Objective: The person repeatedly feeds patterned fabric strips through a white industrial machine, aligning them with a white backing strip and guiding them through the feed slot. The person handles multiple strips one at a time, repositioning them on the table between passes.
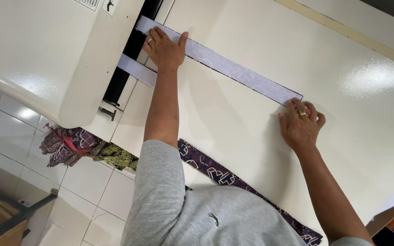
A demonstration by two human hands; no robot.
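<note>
Strip (233, 70), pale and faintly patterned, is lying flat on the cream table (365, 127), running from the machine (46, 54) slot toward the near side. Seen from the head camera, the left hand (165, 48) is pressing flat, fingers spread, on the strip's end at the slot, beside a second pale strip (137, 70). The right hand (301, 127) is resting fingertips on the strip's other end, fingers loosely curled, gripping nothing. Judging by this, feeding and aligning is the step in hand; the next move probably calls for keeping the strip straight and taut. A purple patterned strip (215, 173) is lying at the table edge, and fabric scraps (83, 148) are hanging below the machine.
</note>
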